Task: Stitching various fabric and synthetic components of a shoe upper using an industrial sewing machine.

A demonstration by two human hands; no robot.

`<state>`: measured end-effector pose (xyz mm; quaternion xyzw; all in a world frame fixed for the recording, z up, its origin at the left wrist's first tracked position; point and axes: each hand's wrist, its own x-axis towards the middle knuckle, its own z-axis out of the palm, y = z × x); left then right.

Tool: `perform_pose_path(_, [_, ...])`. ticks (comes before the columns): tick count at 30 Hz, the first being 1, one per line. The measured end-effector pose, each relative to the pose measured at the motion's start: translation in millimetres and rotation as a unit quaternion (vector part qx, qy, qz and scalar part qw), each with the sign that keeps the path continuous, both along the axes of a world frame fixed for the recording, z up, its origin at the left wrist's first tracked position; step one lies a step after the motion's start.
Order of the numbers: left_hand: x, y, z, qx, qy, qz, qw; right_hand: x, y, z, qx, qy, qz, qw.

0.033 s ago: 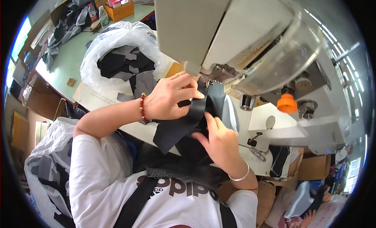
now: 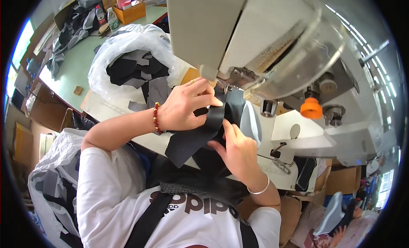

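Observation:
A strip of black material (image 2: 191, 139) lies under the head of the sewing machine (image 2: 204, 26), close to its presser foot (image 2: 228, 88). With thumb and fingers, my left hand (image 2: 187, 104) pinches the strip's upper edge just left of the foot. My right hand (image 2: 239, 153) is nearer to me, its thumb and fingers closed on the black material lower down; its fingertips partly disappear behind the folds. To the right of the strip, a piece with a light grey-blue edge (image 2: 250, 124) sticks out. The needle's tip cannot be made out.
A clear plastic bag (image 2: 100, 69) of black and grey cut pieces stands behind my left hand. Beyond it, a green table (image 2: 70, 84) bears bottles and a wooden box (image 2: 131, 12). At far right, another person's hand (image 2: 338, 236) shows. Another bag (image 2: 40, 162) of scraps is at lower left.
The view has shifted very slightly. Both hands keep nearly the same places on the black material.

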<state>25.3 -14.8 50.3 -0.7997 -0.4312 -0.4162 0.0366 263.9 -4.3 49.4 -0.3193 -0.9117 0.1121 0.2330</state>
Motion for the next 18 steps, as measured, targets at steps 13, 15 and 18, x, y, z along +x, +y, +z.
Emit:
perform_pose_path(13, [-17.8, -56.2, -25.5, -0.227, 0.050, -0.020, 0.972, -6.3, -42.1, -39.0, -0.041, 0.085, 0.139, 0.986])
perform_pose_path(15, [-46.0, -61.5, -6.2, -0.238, 0.080, -0.013, 0.968, -2.0, -41.5, -38.9, 0.064, 0.141, 0.100, 0.983])
perform_pose_path(18, [-87.8, -52.2, 14.0, -0.204, 0.134, 0.117, 0.963, 12.1, -26.5, -38.2, 0.161, 0.177, 0.005, 0.971])
